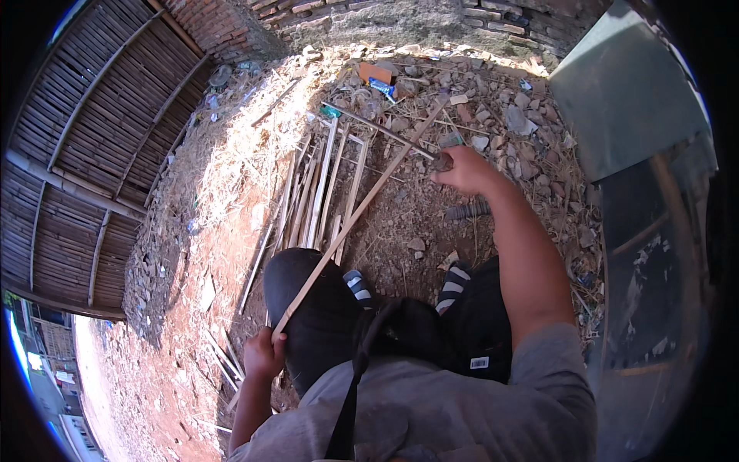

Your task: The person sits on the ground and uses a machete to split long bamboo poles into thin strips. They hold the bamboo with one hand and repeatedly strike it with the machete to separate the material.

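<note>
A long flat strip of wood or bamboo [343, 231] slants from my lower left across my knee toward the rubble ahead. My left hand [263, 354] is closed round its near end, beside my left thigh. Out in front, my right hand [464, 171] grips the short thick handle of a long, narrow tool that looks like a machete [375, 125]. Its thin dark length points to the far left and crosses the strip near the strip's far part. Whether the two touch, I cannot tell.
Several pale strips [317, 192] lie on the ground left of centre, with more thin ones [223, 358] near my left arm. Broken bricks and stones [493, 115] cover the ground ahead. A woven bamboo panel [85, 138] stands left, a grey-green board [631, 100] right, a brick wall [385, 23] behind.
</note>
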The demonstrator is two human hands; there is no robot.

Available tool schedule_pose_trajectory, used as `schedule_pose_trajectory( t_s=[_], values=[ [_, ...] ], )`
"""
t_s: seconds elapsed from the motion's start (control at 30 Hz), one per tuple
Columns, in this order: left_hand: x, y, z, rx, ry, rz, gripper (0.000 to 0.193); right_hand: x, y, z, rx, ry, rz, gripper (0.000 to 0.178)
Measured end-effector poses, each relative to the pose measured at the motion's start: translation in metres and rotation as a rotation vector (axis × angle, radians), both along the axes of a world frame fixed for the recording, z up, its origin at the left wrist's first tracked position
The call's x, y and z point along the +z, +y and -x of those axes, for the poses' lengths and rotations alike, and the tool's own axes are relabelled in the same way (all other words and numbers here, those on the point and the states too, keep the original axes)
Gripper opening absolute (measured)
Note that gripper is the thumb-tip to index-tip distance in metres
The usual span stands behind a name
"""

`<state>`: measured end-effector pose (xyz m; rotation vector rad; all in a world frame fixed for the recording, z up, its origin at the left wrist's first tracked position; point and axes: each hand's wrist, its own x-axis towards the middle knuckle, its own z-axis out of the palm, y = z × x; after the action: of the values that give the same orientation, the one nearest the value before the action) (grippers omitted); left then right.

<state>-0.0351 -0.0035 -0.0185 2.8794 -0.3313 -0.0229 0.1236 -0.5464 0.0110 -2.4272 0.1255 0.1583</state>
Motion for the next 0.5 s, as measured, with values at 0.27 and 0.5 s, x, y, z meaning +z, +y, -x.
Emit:
schedule_pose_trajectory(
  t_s=[0.27, 0.5],
  values=[
    [0.007, 0.006, -0.003, -0.006, 0.1, 0.015, 0.039, 0.037, 0.058, 0.015, 0.469, 0.182, 0.288, 0.045],
    [0.0, 0.002, -0.002, 0.003, 0.022, 0.024, 0.038, 0.008, -0.008, 0.002, -0.125, 0.052, -0.171, 0.054]
  ],
)
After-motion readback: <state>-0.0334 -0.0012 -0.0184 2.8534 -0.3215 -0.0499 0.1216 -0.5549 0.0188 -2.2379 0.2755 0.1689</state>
